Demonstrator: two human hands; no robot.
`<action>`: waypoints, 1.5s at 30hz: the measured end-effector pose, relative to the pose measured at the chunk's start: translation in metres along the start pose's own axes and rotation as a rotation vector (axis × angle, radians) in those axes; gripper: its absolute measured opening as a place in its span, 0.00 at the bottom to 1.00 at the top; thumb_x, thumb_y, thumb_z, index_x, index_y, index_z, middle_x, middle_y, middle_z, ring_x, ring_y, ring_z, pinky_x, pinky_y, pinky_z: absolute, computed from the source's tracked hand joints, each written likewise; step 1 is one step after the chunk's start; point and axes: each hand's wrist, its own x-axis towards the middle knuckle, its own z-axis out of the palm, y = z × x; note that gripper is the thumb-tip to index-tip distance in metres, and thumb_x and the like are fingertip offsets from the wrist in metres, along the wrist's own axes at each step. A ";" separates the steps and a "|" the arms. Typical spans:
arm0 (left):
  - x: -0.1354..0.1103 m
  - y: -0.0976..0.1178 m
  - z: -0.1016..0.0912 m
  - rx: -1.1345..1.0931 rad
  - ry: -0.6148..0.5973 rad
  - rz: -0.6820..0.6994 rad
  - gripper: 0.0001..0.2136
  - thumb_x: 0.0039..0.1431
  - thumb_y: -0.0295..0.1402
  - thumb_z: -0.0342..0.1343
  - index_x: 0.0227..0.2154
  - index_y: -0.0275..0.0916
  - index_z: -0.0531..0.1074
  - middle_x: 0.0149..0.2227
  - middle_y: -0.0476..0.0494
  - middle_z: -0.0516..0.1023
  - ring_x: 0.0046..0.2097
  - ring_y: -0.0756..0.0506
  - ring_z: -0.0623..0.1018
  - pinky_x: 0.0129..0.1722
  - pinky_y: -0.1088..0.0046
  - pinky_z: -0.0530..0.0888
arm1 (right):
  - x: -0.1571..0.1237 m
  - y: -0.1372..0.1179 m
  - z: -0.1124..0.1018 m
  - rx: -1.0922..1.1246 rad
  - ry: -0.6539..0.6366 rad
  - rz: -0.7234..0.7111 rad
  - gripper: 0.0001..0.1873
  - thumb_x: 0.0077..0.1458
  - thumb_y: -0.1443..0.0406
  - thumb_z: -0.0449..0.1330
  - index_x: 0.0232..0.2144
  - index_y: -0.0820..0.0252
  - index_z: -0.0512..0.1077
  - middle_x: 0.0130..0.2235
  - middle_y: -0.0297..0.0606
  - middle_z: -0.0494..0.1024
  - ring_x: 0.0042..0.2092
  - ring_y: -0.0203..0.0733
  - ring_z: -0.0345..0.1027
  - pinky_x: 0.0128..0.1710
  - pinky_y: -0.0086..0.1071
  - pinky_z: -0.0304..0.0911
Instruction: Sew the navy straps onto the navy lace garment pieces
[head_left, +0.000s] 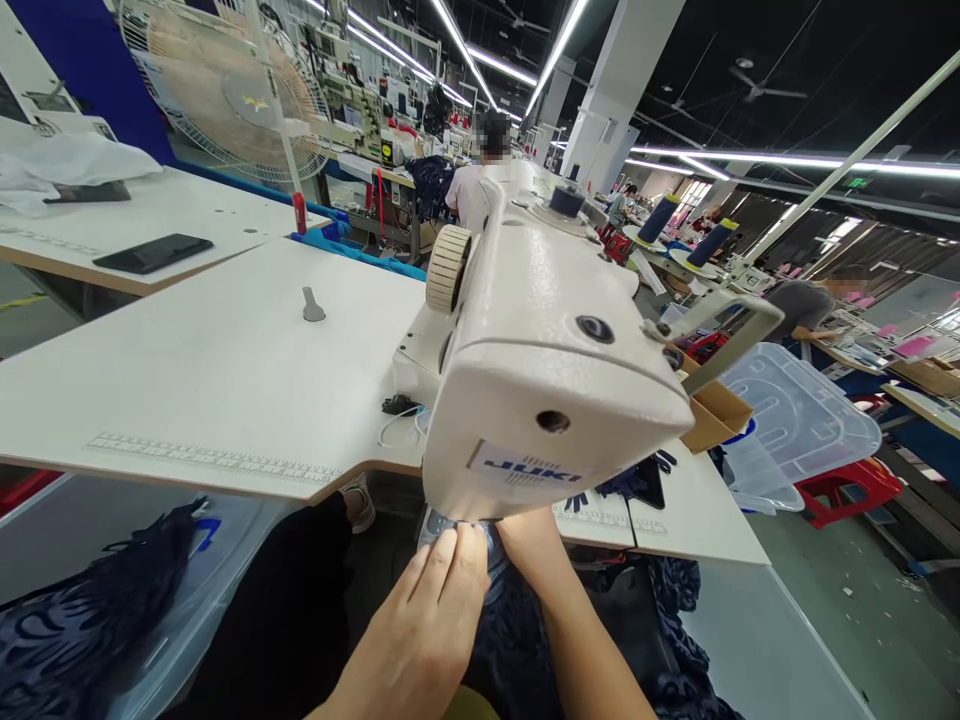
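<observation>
A white JUKI sewing machine point(559, 390) stands right in front of me, its head hiding the needle area. Dark navy patterned fabric point(514, 640) hangs from under the head down to my lap. My left hand point(439, 590) is at the front of the machine, fingers close together and bent over the fabric's edge. Beside it, my right hand point(529, 535) reaches in beneath the head from the right. Its fingers are hidden behind the machine head, so what they touch cannot be seen.
At left, a bin point(247, 550) holds more navy fabric point(97, 610). A small grey piece point(313, 305) lies on the white table point(225, 380). A phone point(154, 253) rests on the neighbouring table. Clear plastic boxes point(799, 410) and a red stool point(847, 490) stand right.
</observation>
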 end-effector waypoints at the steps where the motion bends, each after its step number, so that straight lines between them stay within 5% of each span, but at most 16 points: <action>1: 0.000 -0.001 0.000 0.002 0.003 -0.017 0.14 0.62 0.27 0.52 0.49 0.30 0.71 0.48 0.39 0.77 0.47 0.41 0.75 0.51 0.64 0.65 | 0.001 -0.001 0.000 0.005 0.003 -0.013 0.13 0.51 0.69 0.53 0.32 0.56 0.78 0.33 0.38 0.80 0.40 0.45 0.73 0.42 0.35 0.68; 10: 0.001 -0.004 -0.002 0.064 -0.018 0.056 0.13 0.62 0.29 0.52 0.48 0.31 0.72 0.48 0.39 0.77 0.46 0.41 0.76 0.49 0.64 0.66 | 0.005 -0.006 0.001 -0.011 -0.008 -0.036 0.15 0.53 0.67 0.52 0.37 0.56 0.77 0.36 0.39 0.80 0.46 0.45 0.72 0.50 0.37 0.65; 15: 0.003 0.001 -0.002 0.075 0.007 -0.024 0.14 0.59 0.29 0.56 0.48 0.30 0.72 0.47 0.38 0.78 0.46 0.41 0.76 0.48 0.65 0.67 | 0.004 -0.003 0.001 -0.066 0.022 -0.040 0.15 0.55 0.66 0.52 0.41 0.55 0.77 0.36 0.39 0.80 0.47 0.46 0.70 0.52 0.39 0.63; 21: 0.003 0.003 -0.004 0.015 0.045 -0.146 0.13 0.64 0.29 0.49 0.48 0.31 0.72 0.46 0.39 0.79 0.45 0.42 0.76 0.48 0.65 0.66 | 0.004 0.000 0.003 -0.072 0.009 -0.065 0.18 0.54 0.67 0.52 0.45 0.56 0.74 0.40 0.41 0.80 0.48 0.48 0.70 0.52 0.39 0.63; 24: 0.004 -0.002 -0.008 -0.003 0.051 -0.098 0.12 0.64 0.29 0.48 0.46 0.30 0.72 0.44 0.40 0.80 0.44 0.42 0.77 0.47 0.65 0.67 | 0.005 -0.001 0.003 -0.066 -0.006 -0.070 0.19 0.53 0.67 0.52 0.46 0.56 0.74 0.39 0.41 0.80 0.48 0.48 0.70 0.52 0.40 0.64; 37: -0.004 -0.001 0.002 -0.148 0.111 -0.122 0.12 0.63 0.26 0.50 0.48 0.30 0.70 0.46 0.40 0.78 0.48 0.43 0.75 0.51 0.66 0.66 | 0.002 -0.002 0.003 0.034 -0.023 -0.043 0.15 0.52 0.69 0.51 0.35 0.57 0.77 0.33 0.39 0.80 0.40 0.46 0.72 0.45 0.36 0.67; 45: -0.002 0.000 0.003 -0.158 0.124 -0.102 0.12 0.64 0.25 0.48 0.47 0.28 0.70 0.45 0.38 0.77 0.48 0.42 0.75 0.51 0.64 0.67 | -0.003 0.011 0.001 -0.104 0.011 0.072 0.10 0.52 0.68 0.55 0.25 0.60 0.75 0.25 0.35 0.76 0.33 0.42 0.70 0.39 0.33 0.66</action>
